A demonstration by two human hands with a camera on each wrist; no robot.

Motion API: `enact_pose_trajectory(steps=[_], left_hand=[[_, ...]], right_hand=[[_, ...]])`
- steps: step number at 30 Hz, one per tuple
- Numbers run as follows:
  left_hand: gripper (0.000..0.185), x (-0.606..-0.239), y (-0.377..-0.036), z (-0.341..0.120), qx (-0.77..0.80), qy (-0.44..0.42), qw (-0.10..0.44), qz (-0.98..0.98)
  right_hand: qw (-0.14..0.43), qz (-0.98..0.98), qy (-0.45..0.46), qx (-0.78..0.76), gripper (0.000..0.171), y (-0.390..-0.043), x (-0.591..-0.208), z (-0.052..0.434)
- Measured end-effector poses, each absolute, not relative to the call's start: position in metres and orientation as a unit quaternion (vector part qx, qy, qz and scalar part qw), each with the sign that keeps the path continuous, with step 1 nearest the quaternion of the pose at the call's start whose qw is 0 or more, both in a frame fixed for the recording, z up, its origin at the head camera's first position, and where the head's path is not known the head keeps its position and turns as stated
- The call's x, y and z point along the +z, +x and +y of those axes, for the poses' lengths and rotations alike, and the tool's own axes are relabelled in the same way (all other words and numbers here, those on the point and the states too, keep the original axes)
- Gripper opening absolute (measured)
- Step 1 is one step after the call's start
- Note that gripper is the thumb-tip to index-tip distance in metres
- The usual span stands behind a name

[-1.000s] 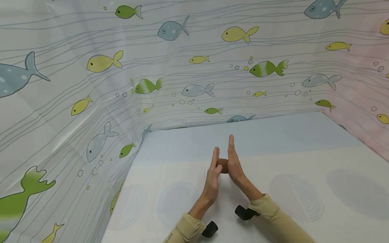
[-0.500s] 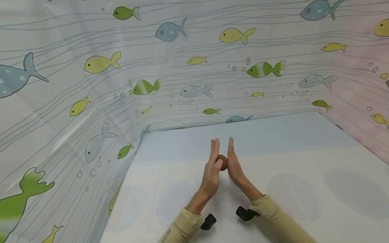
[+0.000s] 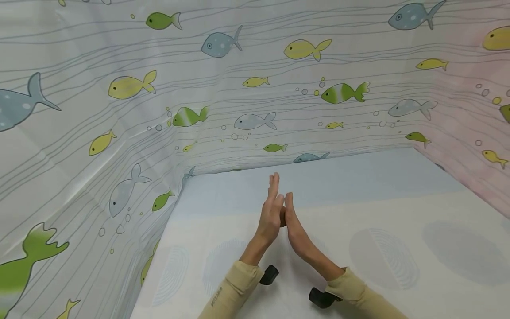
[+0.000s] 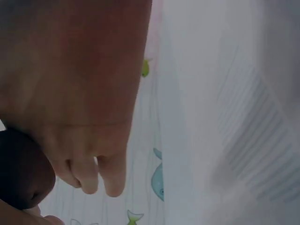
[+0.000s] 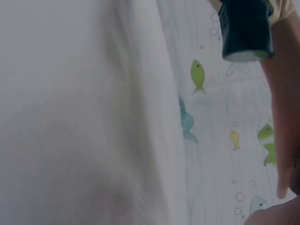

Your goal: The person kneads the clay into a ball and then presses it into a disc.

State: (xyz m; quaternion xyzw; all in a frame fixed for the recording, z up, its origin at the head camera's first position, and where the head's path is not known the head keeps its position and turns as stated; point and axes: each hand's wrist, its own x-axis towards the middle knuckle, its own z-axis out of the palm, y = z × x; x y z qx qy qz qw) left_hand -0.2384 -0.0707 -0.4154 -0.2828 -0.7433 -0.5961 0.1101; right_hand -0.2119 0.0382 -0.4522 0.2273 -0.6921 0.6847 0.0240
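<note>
A smooth brown lump, rounded like modelling clay, is sandwiched between my two palms; only a narrow part of the lump shows in the head view. My left hand has its fingers straight, pointing up and forward. Opposite it, my right hand leans inward with straight fingers, a bit lower and nearer me. In the left wrist view the lump looks dark, with a small crease, beside the big shape of the right hand. The right wrist view catches just the lump's edge at the right border.
Under the hands lies a white table cover with pale blue patterns. Fish-printed sheeting rises behind and on both sides. Black wrist cameras stick out from the beige sleeves.
The left hand has slid forward along the lump while the right drew back toward me. Both have shifted left, and the palms have come closer. The lump has turned and is now mostly hidden.
</note>
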Motion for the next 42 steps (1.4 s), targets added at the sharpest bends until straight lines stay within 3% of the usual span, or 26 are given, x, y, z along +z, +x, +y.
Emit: enact_pose_trajectory(steps=[4, 11, 22, 42], left_hand=[[0.062, -0.419, -0.243, -0.075, -0.604, -0.286, 0.098, -0.737], [0.057, -0.434, -0.241, -0.077, -0.612, -0.271, 0.058, -0.741], [0.062, -0.459, -0.216, -0.061, -0.615, -0.276, 0.012, -0.738], [0.065, -0.441, -0.202, -0.058, -0.585, -0.297, 0.051, -0.753]], right_hand=[[0.019, -0.684, 0.231, 0.691, 0.057, -0.206, -0.446, 0.034], [0.058, -0.687, 0.23, 0.686, 0.058, -0.207, -0.441, 0.037], [0.114, -0.688, 0.194, 0.69, 0.062, -0.225, -0.43, 0.057], [0.077, -0.688, 0.168, 0.702, 0.06, -0.233, -0.449, 0.056]])
